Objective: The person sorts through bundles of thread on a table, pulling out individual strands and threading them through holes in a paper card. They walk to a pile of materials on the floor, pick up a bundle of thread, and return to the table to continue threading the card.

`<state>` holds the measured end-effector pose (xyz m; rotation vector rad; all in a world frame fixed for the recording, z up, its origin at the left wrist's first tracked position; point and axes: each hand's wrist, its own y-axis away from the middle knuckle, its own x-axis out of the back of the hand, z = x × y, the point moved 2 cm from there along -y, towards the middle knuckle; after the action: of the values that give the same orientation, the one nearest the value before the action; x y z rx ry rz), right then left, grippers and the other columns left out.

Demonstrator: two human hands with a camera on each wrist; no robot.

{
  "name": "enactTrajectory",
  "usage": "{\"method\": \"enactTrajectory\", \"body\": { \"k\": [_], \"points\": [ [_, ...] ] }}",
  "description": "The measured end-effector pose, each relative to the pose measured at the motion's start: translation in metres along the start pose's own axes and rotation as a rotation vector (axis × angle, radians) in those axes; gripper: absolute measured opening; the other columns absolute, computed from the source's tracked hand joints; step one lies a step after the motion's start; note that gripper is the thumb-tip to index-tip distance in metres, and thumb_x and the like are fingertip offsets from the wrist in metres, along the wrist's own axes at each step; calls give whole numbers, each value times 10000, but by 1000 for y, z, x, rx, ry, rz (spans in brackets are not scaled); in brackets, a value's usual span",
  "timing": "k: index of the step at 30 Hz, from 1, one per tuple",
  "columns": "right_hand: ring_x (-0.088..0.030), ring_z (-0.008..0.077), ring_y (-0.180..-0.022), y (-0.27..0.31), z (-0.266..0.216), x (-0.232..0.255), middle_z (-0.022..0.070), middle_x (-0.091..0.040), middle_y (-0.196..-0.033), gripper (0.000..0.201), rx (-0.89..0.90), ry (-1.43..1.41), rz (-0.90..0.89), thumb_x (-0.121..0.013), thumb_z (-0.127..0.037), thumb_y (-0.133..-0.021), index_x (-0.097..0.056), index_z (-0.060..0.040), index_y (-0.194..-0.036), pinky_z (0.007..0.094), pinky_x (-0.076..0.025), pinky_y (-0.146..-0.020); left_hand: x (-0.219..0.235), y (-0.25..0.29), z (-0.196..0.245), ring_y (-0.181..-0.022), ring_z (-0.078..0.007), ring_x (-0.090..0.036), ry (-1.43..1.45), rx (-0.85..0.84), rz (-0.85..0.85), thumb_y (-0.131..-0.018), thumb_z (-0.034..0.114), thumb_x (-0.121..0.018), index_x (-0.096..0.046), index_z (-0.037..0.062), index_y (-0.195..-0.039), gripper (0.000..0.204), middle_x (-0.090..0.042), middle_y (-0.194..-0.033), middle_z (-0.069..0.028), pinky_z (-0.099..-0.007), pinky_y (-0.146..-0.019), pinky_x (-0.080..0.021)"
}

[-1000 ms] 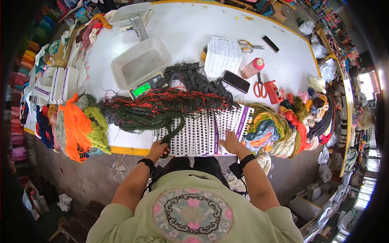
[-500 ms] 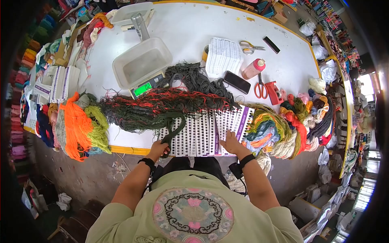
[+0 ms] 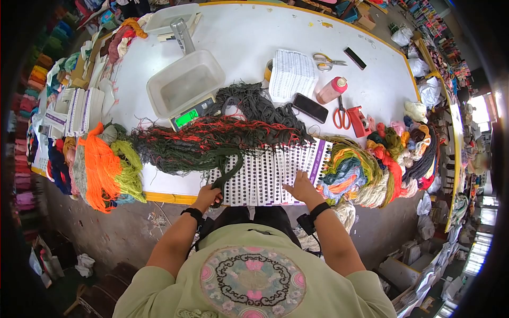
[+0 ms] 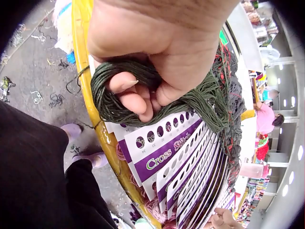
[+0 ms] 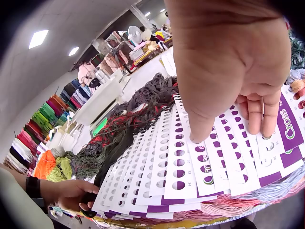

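Note:
A row of overlapping white punched cards (image 3: 253,180), printed "Cross Stitch" on purple bands, lies fanned along the table's front edge. My left hand (image 3: 207,197) grips the looped end of a dark green thread skein (image 4: 107,98) at the left end of the cards. The skein runs back into a heap of dark thread with red strands (image 3: 212,132), which covers the cards' far ends. On the right part of the row rests my right hand (image 3: 303,190). In the right wrist view its thumb and fingers (image 5: 256,117) lie spread apart on the card faces.
Beyond the heap are a scale (image 3: 186,117) carrying a plastic tub (image 3: 185,79), a phone (image 3: 309,108), a pink-capped bottle (image 3: 332,90) and red-handled scissors (image 3: 341,117). Orange yarn (image 3: 99,169) sits at left, multicoloured skeins (image 3: 347,169) at right. A printed sheet (image 3: 292,75) lies farther back.
My right hand has shifted slightly left over the cards. A purple band that showed between the cards beside it is now covered. The left hand keeps its grip on the skein.

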<state>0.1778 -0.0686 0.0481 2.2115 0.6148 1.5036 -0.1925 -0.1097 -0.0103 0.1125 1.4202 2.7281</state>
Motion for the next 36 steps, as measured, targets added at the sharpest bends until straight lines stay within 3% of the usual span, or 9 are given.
{"method": "enactTrajectory", "body": {
  "k": [4, 16, 36],
  "points": [
    [-541, 461, -1088, -4, 5, -8, 346, -417, -1226, 869, 6, 51, 48, -691, -475, -800, -302, 151, -1261, 445, -494, -899, 0, 0, -1, -456, -117, -538, 15, -6, -8, -833, 145, -559, -611, 6, -807, 151, -648, -674, -73, -245, -383, -363],
    [-536, 439, -1097, 2, -1, -3, 316, -422, -1220, 822, 10, 36, 63, -738, -382, -781, -306, 136, -1250, 437, -496, -900, -1, 2, -1, -457, -121, -542, 34, -6, 12, -832, 147, -567, -610, -3, -818, 157, -649, -674, -70, -250, -386, -365],
    [-536, 439, -1100, 6, -1, 0, 296, -432, -1221, 781, 1, -9, 87, -740, -381, -777, -326, 94, -1238, 449, -487, -906, -3, 3, -2, -461, -124, -543, -6, -16, 54, -823, 162, -574, -637, -3, -842, 177, -659, -680, -72, -257, -400, -376]
  ]
}}
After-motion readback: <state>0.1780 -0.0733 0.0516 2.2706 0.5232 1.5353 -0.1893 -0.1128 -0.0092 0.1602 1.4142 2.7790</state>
